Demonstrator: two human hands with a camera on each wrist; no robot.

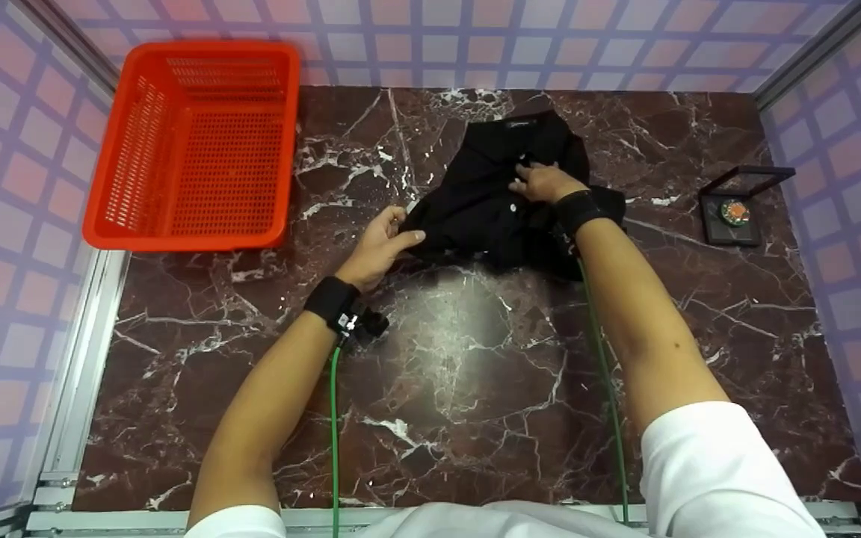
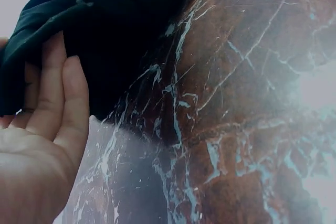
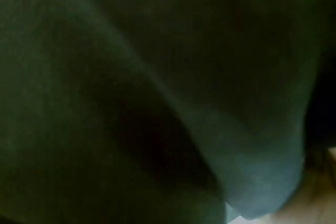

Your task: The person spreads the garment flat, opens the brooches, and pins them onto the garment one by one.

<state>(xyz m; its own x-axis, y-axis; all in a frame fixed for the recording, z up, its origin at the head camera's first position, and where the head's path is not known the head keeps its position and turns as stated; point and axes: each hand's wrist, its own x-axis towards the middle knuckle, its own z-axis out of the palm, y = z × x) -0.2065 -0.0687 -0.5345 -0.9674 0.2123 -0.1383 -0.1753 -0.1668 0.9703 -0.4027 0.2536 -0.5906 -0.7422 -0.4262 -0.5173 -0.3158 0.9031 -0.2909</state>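
Observation:
A crumpled black shirt (image 1: 475,168) with a white button and a label at its far edge lies on the dark marbled table. At its near left corner, my left hand (image 1: 380,246) pinches the cloth, thumb on top. The left wrist view shows the fingers of that left hand (image 2: 44,114) tucked under a fold of the shirt (image 2: 121,30). My right hand (image 1: 548,183) touches the middle of the shirt, above the button; whether its fingertips pinch cloth is unclear. Dark, blurred shirt cloth (image 3: 131,103) fills most of the right wrist view and hides the right fingers.
At the far left stands a red plastic basket (image 1: 292,149) with perforated sides. On the right is a small black open case (image 1: 729,237) with a round orange-and-green piece (image 1: 735,213) in it. Patterned walls border the table, and green cables run from both wrists.

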